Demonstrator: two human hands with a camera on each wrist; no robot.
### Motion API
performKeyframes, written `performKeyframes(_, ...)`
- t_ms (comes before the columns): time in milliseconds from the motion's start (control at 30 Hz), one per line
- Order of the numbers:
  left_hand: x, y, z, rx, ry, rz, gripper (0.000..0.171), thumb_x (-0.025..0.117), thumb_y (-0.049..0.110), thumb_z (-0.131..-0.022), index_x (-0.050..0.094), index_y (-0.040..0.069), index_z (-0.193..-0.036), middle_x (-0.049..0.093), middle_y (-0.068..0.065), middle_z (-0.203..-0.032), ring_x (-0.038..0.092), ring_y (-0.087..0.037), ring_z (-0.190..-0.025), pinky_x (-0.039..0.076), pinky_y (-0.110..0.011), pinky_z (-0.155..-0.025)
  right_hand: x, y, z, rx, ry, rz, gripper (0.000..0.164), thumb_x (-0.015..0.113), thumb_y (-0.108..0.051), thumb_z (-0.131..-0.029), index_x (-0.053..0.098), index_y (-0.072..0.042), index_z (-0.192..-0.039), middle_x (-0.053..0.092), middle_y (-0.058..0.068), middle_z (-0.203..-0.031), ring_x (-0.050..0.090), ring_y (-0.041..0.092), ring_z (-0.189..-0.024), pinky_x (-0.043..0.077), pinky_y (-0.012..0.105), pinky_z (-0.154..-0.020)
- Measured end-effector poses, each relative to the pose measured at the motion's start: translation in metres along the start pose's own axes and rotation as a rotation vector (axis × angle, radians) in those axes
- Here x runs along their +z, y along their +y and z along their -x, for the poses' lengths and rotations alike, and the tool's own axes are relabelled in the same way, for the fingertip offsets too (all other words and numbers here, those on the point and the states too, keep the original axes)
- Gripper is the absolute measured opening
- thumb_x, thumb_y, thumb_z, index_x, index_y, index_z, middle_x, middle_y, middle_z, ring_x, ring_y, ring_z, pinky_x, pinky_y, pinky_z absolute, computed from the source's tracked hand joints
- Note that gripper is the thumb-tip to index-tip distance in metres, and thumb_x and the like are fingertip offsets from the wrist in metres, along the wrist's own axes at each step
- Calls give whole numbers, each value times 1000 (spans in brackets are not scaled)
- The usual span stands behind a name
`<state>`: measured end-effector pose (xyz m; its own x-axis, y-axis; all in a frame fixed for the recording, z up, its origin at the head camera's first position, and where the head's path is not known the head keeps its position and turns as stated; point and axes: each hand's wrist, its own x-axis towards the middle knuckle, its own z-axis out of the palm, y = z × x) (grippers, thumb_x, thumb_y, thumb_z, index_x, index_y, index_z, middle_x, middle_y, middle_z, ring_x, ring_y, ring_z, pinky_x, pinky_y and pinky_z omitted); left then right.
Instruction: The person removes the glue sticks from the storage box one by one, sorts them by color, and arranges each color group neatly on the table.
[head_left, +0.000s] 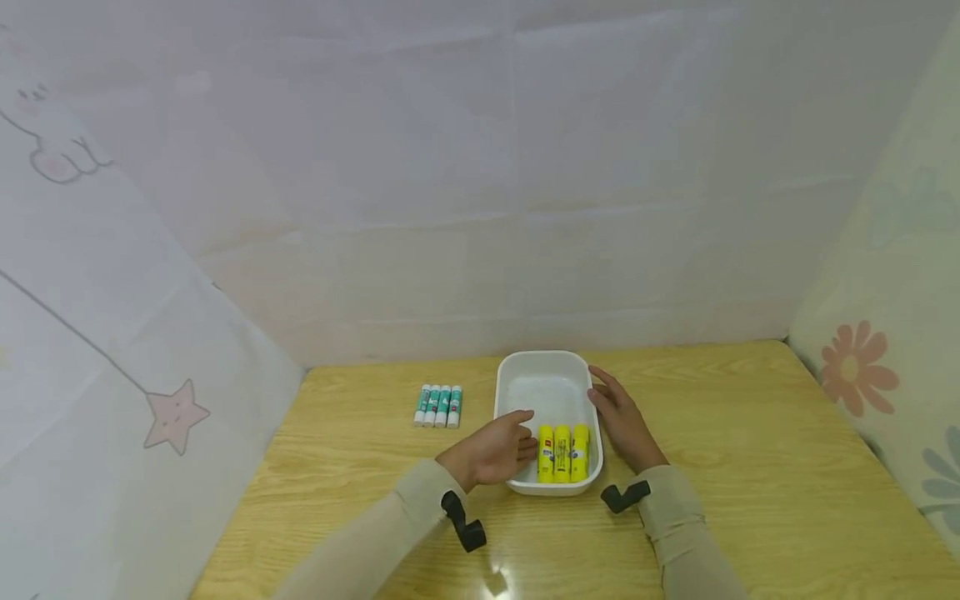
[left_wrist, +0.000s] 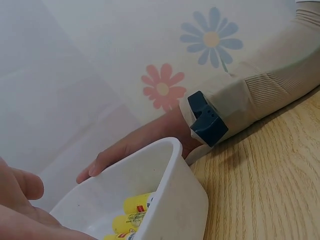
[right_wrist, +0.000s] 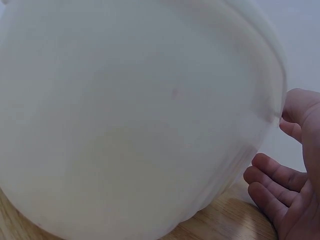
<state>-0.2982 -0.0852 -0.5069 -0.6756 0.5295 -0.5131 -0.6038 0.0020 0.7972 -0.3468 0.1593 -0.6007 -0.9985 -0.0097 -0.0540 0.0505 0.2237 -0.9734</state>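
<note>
My left hand [head_left: 497, 451] sits at the near left rim of the white tub [head_left: 507, 387], fingers loosely bent and reaching over the edge into it, the fingertips just beside the nearest of the 3 yellow glue sticks [head_left: 562, 453]. I cannot tell whether they actually touch it. From my left wrist camera only the side of that hand [left_wrist: 20, 210] shows, with nothing held in it.

My right hand [head_left: 621, 421] lies flat along the outside of the tub's right wall, fingers straight and slightly apart, resting on the wooden table [head_left: 750, 467]. In the right wrist view the tub's wall [right_wrist: 125, 125] fills nearly everything, with my open palm and fingers [right_wrist: 280, 190] next to it.

The 3 yellow glue sticks lie side by side, touching, at the near end of the tub, parallel to its long side; the far half of the tub is bare. The left wrist view shows them [left_wrist: 135, 215] low inside the tub [left_wrist: 175, 200].

On the table to the left of the tub, well apart from it, 4 green-and-white glue sticks [head_left: 438, 406] lie in a tight row.

I count 1 tub, 7 sticks in all, and 2 black wrist mounts [head_left: 465, 521] on my beige sleeves [head_left: 678, 525].
</note>
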Motion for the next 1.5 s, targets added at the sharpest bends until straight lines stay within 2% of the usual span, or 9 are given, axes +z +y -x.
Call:
performKeyframes(167,1,-3,-6,-14,3,36,91,41,44,-102,-9,-17,-145,-6,-35,-154,-2,-46,-144,3,-51,-117,-1,-1,1,-11,-3,0,49,50,-50,-99,35,-48,-145,51,8,-138,48,29,-127,31,53,-110)
performKeyframes(333,1,-6,-11,-13,9,90,90,43,40,-101,-10,-16,-146,-8,-34,-154,-4,-47,-143,1,-54,-116,-1,-3,2,2,-3,6,48,50,-50,-99,35,-50,-144,51,6,-137,48,28,-127,30,54,-111)
performKeyframes(500,2,-9,-13,-19,23,112,88,47,37,-100,-6,-14,-148,-4,-31,-156,0,-47,-143,6,-58,-115,0,-4,4,5,-13,3,48,49,-48,-100,35,-50,-145,51,7,-138,47,28,-127,30,53,-111)
performKeyframes(667,4,-11,-13,-16,20,109,82,45,31,-100,-5,-11,-150,-1,-30,-156,5,-48,-142,12,-60,-114,-1,-4,6,-4,-14,13,48,49,-48,-100,34,-49,-146,50,7,-138,47,29,-127,31,53,-110)
performKeyframes(800,5,-12,-14,-2,13,98,66,40,25,-102,12,-11,-149,16,-30,-151,21,-45,-137,21,-59,-112,-2,-4,7,-8,-7,23,48,48,-48,-100,34,-48,-146,50,8,-139,47,30,-128,30,54,-110)
performKeyframes(900,6,-13,-15,6,11,83,50,36,20,-103,30,-11,-141,34,-26,-140,36,-39,-127,30,-54,-109,-2,-4,9,-10,-10,29,49,48,-48,-100,34,-46,-147,50,8,-139,46,30,-128,29,55,-110)
performKeyframes(967,6,-13,-15,6,15,75,45,35,18,-103,37,-11,-137,42,-24,-134,42,-36,-121,35,-51,-105,-2,-4,9,-15,-11,28,49,48,-48,-100,34,-45,-147,50,9,-139,46,30,-128,29,55,-111)
performKeyframes(1267,8,-14,-19,-5,89,22,37,42,13,-103,52,-11,-129,57,-21,-123,57,-29,-110,49,-42,-95,-5,-9,12,-9,-12,20,51,48,-52,-99,33,-47,-147,49,9,-139,46,30,-127,28,54,-111)
performKeyframes(1500,14,-17,-26,20,137,-149,41,50,2,-97,46,-9,-137,66,-15,-111,64,-21,-98,54,-32,-81,-7,-4,12,-6,-3,27,49,48,-49,-100,33,-47,-147,50,9,-139,45,30,-129,27,55,-112)
